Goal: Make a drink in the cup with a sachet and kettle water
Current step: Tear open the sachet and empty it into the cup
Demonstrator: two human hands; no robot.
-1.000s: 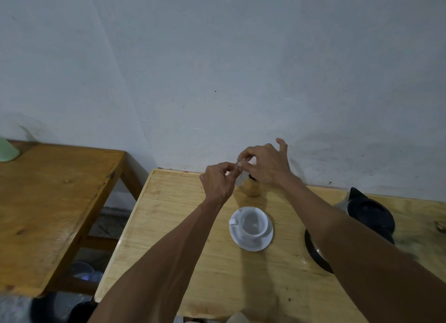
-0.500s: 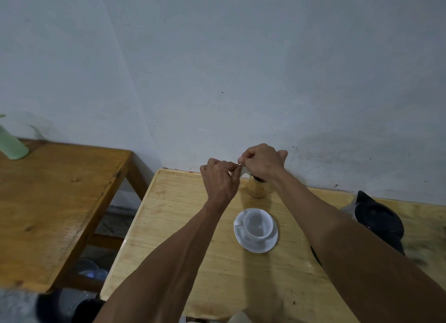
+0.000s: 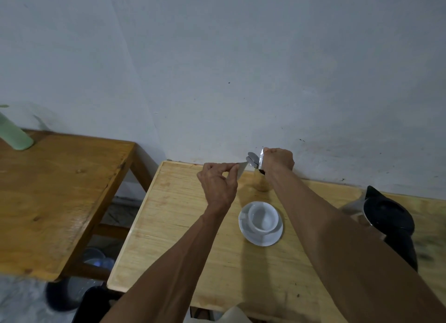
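Observation:
An empty white cup stands on a white saucer in the middle of the light wooden table. Beyond and above it, my right hand pinches a silvery sachet upright. To its left, my left hand pinches a torn-off strip of the sachet. The two hands are apart, above the far part of the table. A black-lidded kettle stands at the right, partly behind my right forearm.
A small wooden holder with metal spoons stands against the wall behind the cup. A darker wooden table stands to the left with a pale green bottle on it. Containers lie on the floor under the tables.
My hands, pinched together on the sachet before, have pulled apart: the left one moved left with a strip, the right one stayed near the wall with the sachet.

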